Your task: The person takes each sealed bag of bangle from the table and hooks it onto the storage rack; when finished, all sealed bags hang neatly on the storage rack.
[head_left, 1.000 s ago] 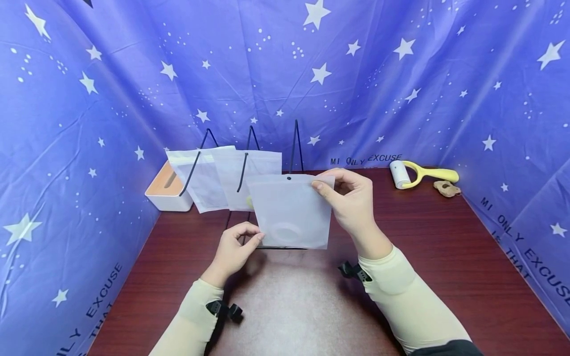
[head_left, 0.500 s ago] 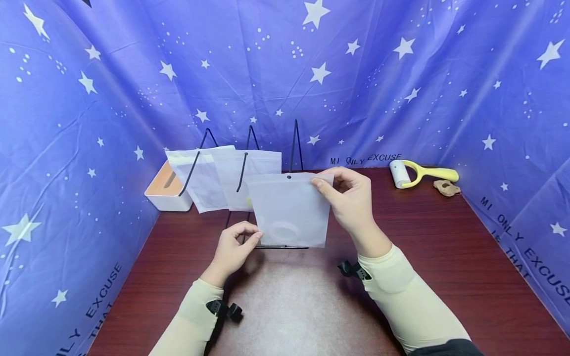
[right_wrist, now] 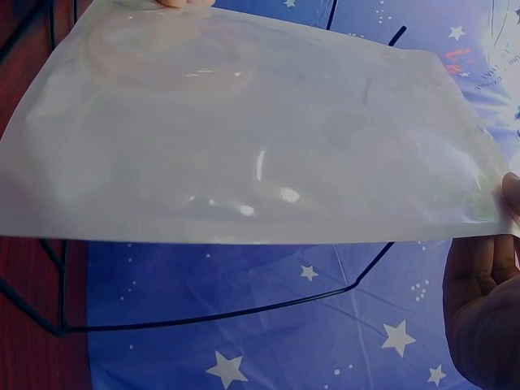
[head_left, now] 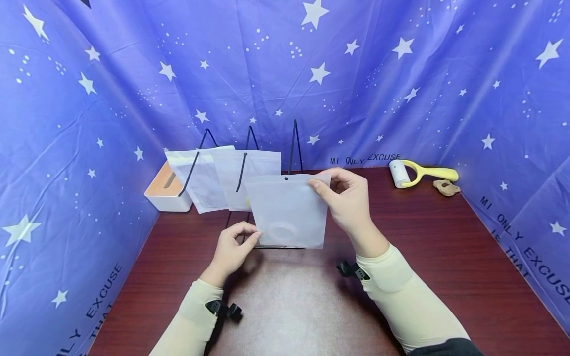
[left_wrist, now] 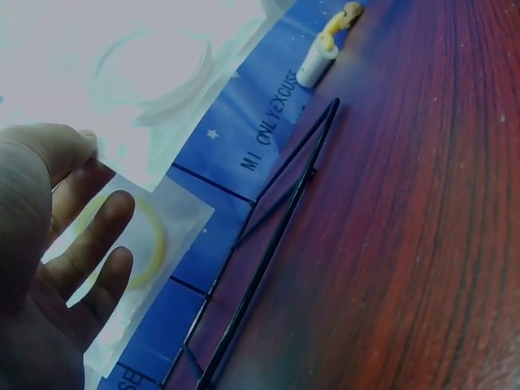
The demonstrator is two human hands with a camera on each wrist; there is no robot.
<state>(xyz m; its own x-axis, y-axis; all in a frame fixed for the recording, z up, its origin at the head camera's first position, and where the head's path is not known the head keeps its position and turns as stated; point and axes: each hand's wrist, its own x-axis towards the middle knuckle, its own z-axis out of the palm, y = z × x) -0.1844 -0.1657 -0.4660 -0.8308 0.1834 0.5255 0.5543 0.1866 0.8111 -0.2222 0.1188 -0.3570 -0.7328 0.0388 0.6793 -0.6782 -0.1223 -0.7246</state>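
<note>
A frosted white plastic zip bag (head_left: 289,210) stands upright between my hands, a faint round ring shape showing near its bottom. My right hand (head_left: 349,200) pinches its upper right corner between thumb and fingers. At the lower left edge, my left hand (head_left: 236,247) pinches it; in the left wrist view the other fingers (left_wrist: 110,223) spread away from it. A black dot marks the middle of the bag's top edge, in front of the right-hand prong (head_left: 291,148) of a black wire rack. Two more white bags, a left one (head_left: 207,188) and a middle one (head_left: 231,183), hang on the other prongs.
Behind the left bag sits a white box (head_left: 166,201) with a wooden lid. A yellow-handled roller (head_left: 427,173) and a small brown piece (head_left: 447,188) lie at the back right of the dark red table (head_left: 467,277). A blue star-print curtain (head_left: 356,99) surrounds the table.
The bag in my hands rose slightly, then came down a little and shifted left with my right hand. My left hand has barely moved, and both hands keep their pinch.
</note>
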